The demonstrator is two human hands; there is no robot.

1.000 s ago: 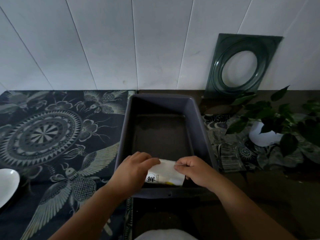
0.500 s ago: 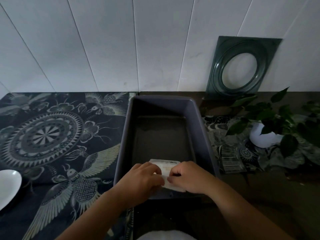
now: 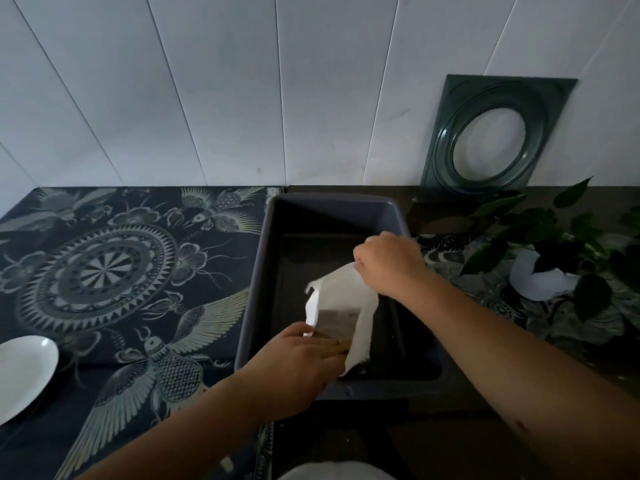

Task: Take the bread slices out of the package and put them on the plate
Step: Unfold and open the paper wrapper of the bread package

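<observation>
1. Holding the package (image 3: 341, 308) with both hands, you keep it above the near half of the grey bin (image 3: 391, 216), inside its walls.
2. Your right hand (image 3: 389, 263) is closed in a pinch on the far upper corner of the white wrapper and holds it up, toward the right wall of the bin.
3. Your left hand (image 3: 299, 362) is at the near lower end of the package, with the fingers laid on it; the hand reaches over the near left wall of the bin. It grasps the package there, but how firmly, you cannot tell.
4. The wrapper is opened up between your two hands, and a darker brownish block shows in the opening just beyond your left fingers. It is probably the bread slices (image 3: 337, 322), but the light is too dim to be sure.
5. The package lies between the hands: the right hand is at its far end, the left hand at its near end.
6. The white plate (image 3: 24, 372) stands at the left edge of the counter, on the patterned cloth (image 3: 104, 271), well apart from the bin and from both hands. Only a part of it is visible.
7. A potted plant (image 3: 554, 258) stands to the right of the bin, near the right edge of the counter.
8. A dark green frame (image 3: 491, 133) with a round opening leans on the wall behind the bin, at the far edge.
</observation>
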